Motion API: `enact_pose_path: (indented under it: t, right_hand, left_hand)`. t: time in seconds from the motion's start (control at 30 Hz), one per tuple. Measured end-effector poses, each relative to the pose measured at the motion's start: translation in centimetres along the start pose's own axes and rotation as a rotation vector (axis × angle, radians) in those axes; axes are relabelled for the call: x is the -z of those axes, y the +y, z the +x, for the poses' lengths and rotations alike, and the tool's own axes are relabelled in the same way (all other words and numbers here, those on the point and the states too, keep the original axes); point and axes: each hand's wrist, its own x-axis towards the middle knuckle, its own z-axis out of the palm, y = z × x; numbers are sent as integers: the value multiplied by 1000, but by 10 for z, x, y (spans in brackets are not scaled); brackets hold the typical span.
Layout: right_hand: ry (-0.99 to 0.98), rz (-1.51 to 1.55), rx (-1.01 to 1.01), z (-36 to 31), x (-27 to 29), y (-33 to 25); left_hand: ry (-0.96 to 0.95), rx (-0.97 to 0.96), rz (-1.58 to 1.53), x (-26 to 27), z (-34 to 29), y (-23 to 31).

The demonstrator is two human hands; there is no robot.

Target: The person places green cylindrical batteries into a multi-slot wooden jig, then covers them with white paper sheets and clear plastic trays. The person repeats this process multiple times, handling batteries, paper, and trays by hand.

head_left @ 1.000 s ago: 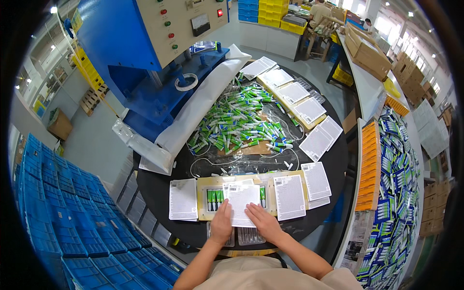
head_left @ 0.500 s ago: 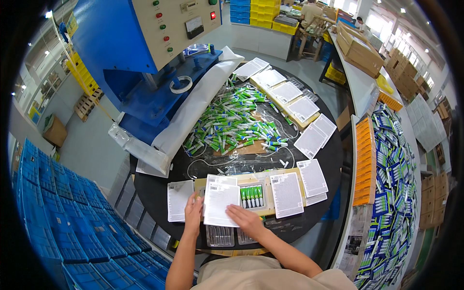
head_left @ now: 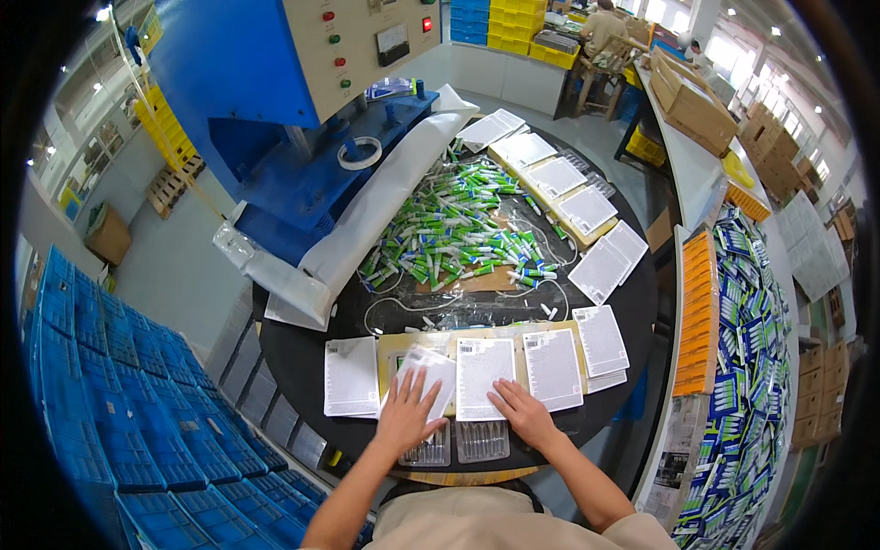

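Observation:
My left hand lies with spread fingers on a white printed card, which sits tilted over the left part of a long cream-coloured tray. To its right, a second white card lies straight on the tray. The fingertips of my right hand rest flat at that card's lower right edge. Neither hand is closed around anything. Another card covers the tray farther right, and one more card lies at its left end. Clear plastic blister trays stick out below the cards.
Green and white tubes are heaped on the round black table. A blue press machine stands at its far left. More cards lie at the far right. Blue crates stand left; an orange-edged bin of packs is right.
The tubes visible in the tray's middle opening are now covered by a card. Both hands have moved right; the left now lies flat on a tilted card. The view has shifted slightly.

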Motion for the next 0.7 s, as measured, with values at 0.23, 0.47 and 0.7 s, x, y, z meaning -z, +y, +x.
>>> enact_pose_path:
  t: [0.23,0.47,0.7]
  right_hand:
    - [-11,26,-83,-17,-20,1]
    - [-488,-228,-145,2,18,-4]
    - [-215,-65,-276,47,-34,-3]
  left_hand:
    - [276,336,-30,-40,9,44]
    - [235,295,-110,-24,22,29]
    - [198,307,-143,-14,30,19]
